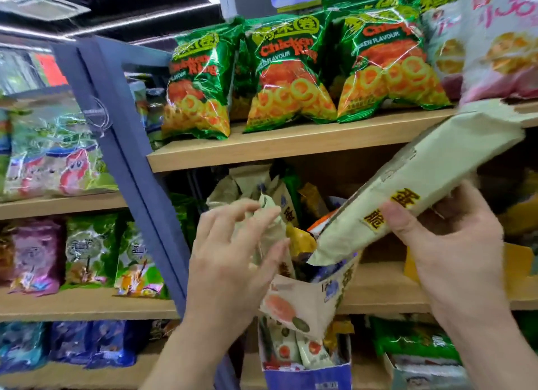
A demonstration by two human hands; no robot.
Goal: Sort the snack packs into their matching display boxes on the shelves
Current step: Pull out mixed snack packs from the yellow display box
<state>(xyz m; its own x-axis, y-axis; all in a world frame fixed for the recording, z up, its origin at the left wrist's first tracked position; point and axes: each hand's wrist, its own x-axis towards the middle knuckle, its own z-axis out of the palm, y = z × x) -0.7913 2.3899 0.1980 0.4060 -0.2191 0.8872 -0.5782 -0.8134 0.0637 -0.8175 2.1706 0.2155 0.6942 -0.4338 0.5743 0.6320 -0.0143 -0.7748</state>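
Now the right hand (445, 244) grips a long cream pack (422, 174), tilted over the display box (305, 302). The left hand (230, 252) pinches a smaller pack (269, 215) inside it.

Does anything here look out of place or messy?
Yes: the display box on the middle shelf is a jumble, cream, yellow and orange packs leaning at odd angles.

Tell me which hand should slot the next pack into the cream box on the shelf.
Right. The right hand grips a cream pack, its lower corner tilted down just above the open box. The left hand holds a second pack standing in that box, so it is occupied.
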